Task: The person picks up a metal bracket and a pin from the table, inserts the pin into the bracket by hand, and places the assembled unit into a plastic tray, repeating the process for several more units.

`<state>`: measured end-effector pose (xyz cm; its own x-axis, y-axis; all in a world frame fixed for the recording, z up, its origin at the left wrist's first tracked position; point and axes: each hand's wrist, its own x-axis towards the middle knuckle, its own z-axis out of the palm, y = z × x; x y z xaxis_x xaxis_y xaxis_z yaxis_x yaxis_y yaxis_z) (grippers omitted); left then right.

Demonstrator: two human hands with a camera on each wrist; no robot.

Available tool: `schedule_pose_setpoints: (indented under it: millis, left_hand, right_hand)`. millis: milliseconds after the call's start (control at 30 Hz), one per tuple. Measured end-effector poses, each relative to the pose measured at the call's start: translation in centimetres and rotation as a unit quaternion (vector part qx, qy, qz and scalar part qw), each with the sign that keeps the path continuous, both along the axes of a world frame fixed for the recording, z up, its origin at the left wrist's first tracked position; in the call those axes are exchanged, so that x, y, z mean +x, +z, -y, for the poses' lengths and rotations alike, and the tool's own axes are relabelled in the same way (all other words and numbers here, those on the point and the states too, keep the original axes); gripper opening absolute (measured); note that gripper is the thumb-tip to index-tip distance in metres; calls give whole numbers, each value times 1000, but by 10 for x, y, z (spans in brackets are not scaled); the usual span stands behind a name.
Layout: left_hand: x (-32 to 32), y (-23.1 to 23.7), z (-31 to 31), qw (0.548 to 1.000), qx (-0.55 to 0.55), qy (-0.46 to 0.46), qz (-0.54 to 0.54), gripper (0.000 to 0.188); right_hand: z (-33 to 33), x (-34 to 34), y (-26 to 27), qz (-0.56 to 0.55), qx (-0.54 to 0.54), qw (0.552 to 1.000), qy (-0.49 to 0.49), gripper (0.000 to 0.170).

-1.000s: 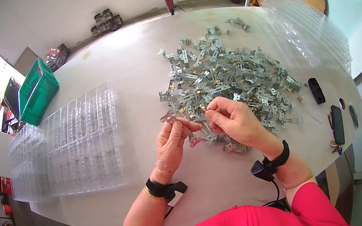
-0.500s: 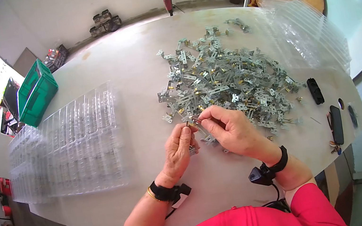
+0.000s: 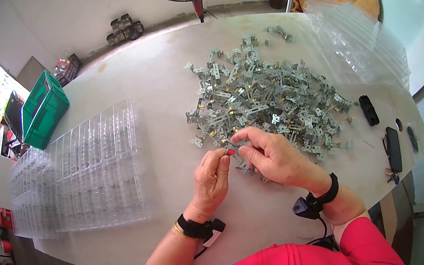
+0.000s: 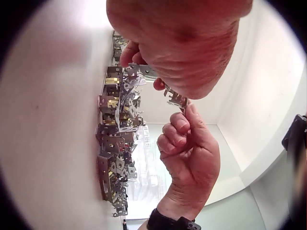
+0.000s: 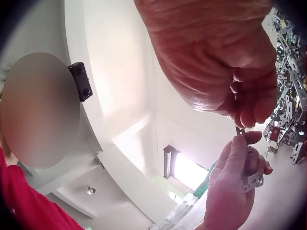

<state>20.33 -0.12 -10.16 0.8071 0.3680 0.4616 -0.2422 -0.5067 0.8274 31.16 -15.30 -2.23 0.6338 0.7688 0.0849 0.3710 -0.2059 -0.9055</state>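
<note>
In the head view my left hand (image 3: pixel 209 180) and right hand (image 3: pixel 279 161) meet at the near edge of a heap of metal brackets (image 3: pixel 274 102). My left hand holds a small metal bracket whose holed plate (image 5: pixel 253 181) sticks out beside the fingers in the right wrist view. At the fingertips of both hands is a small metal piece (image 4: pixel 177 99), which the right thumb and forefinger pinch in the left wrist view. The palms hide much of what is held.
Clear plastic trays (image 3: pixel 97 168) lie on the left of the table, with a green crate (image 3: pixel 44 110) behind. More clear trays (image 3: pixel 360 46) are at the back right. A black case (image 3: pixel 368 110) and a dark phone-like object (image 3: pixel 394 149) lie right of the heap.
The hands have come together from a small gap. My left hand has turned, so the bracket that stuck out of it is now mostly hidden. The heap looks much the same.
</note>
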Motion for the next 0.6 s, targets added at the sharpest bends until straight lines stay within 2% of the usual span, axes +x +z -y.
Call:
schedule_pose_setpoints:
  millis: [33, 133, 267, 333, 400, 433, 467, 533, 600]
  left_hand:
    - [0, 2, 0, 1000, 12, 2, -4, 11]
    - [0, 2, 0, 1000, 26, 13, 0, 11]
    - [1, -1, 0, 999, 42, 26, 16, 10]
    - [0, -3, 0, 999, 46, 24, 5, 10]
    - [0, -2, 0, 999, 50, 21, -6, 10]
    - [1, -1, 1, 996, 91, 8, 10, 10]
    - [1, 0, 1, 991, 131, -6, 26, 11]
    - [-1, 2, 6, 990, 138, -26, 20, 11]
    - [-3, 1, 8, 988, 144, -47, 16, 11]
  right_hand:
    - [0, 0, 0, -42, -6, 999, 16, 16]
    - [1, -1, 6, -24, -52, 998, 5, 17]
    - [1, -3, 4, 1, -51, 999, -5, 16]
    - [0, -1, -11, 102, 10, 994, -24, 13]
    - [-2, 3, -16, 146, 41, 988, -21, 12]
    - [-3, 4, -18, 188, 72, 979, -19, 13]
    - [-5, 5, -21, 188, 72, 979, -19, 13]
    - [-7, 6, -25, 106, 148, 983, -11, 12]
    - [-9, 4, -20, 68, 166, 983, -34, 10]
